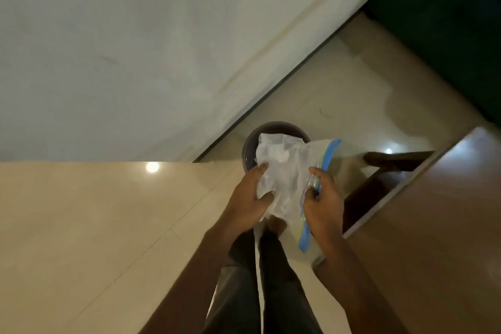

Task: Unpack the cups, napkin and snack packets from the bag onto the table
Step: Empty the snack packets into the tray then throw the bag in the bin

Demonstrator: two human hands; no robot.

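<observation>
1 zip-lock bag [284, 171], blue seal | left hand [248, 194] grips closed end | right hand [324, 199] pinches seal edge | 1 dark bin [248, 145] beneath

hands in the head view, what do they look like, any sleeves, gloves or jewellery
The left hand and right hand are bare, on bare forearms. No sleeve, glove, ring or watch shows. Dark trousers show below them.

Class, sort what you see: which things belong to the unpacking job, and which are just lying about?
Job: zip bag, left hand and right hand gripping it, wooden table.
Lying about: round dark bin below the bag.
</observation>
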